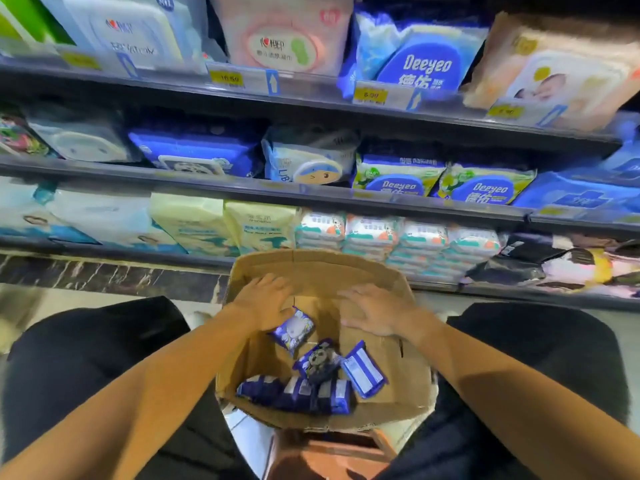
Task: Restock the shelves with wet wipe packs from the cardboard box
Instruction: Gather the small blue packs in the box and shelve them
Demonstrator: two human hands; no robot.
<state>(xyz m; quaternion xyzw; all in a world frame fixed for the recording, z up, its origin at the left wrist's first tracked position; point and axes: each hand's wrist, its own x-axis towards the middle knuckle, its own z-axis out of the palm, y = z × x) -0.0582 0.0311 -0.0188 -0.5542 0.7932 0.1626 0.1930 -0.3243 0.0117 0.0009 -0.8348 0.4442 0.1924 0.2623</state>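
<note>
Head view: small purple wet wipe packs [313, 379] loose inside cardboard box [398, 407] at lower centre, left hand [265, 303] gripping one pack [293, 330], right hand [377, 311] spread flat on box flap, stocked shelves [311, 199] across upper frame.

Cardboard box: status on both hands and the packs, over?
Left hand touching a small blue wet wipe pack, grip unclear. Right hand flat, open on brown cardboard box flap. Several blue packs left inside. Nothing blocking.
</note>
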